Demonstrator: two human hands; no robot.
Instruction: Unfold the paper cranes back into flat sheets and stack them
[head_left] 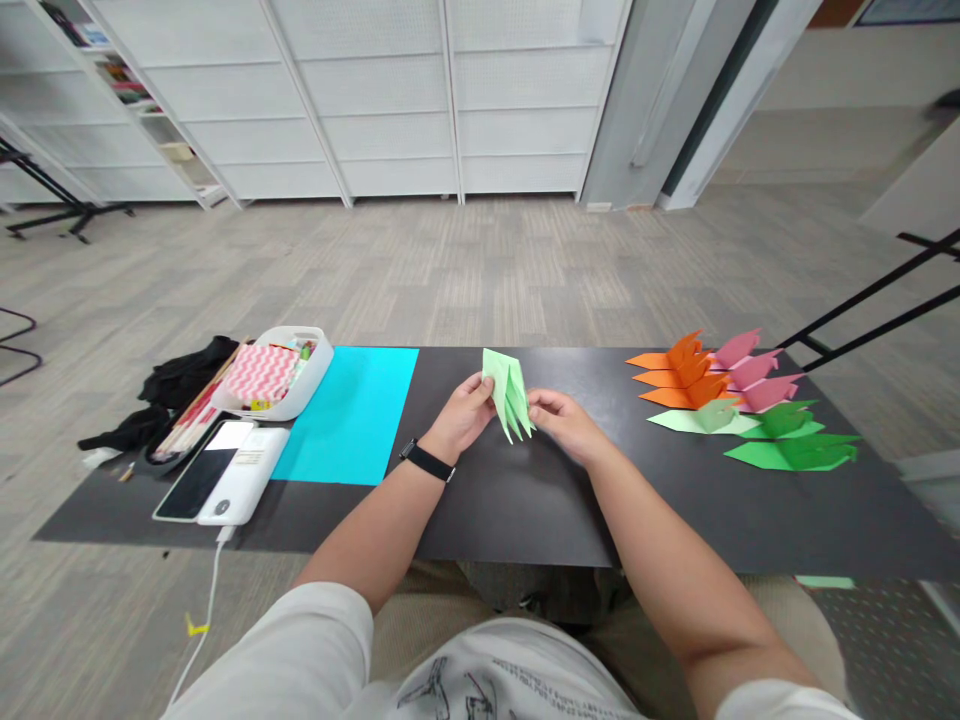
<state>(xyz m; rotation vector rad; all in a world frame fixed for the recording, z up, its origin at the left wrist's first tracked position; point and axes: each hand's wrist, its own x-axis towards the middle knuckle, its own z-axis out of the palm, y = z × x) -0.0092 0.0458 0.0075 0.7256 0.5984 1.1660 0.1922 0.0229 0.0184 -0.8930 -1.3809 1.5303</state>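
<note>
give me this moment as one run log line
left hand: holds light-green folded paper | right hand: fingers at its right edge | at left: blue sheet | at right: origami figures

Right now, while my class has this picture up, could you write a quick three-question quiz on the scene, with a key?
1. Multiple choice: what colour is the folded paper in the left hand?
a) orange
b) light green
c) pink
2. True or false: the blue sheet lies to the left of the folded paper.
3. Fill in: the black band is worn on the person's ____ wrist.

Key: 1. b; 2. true; 3. left.
</note>
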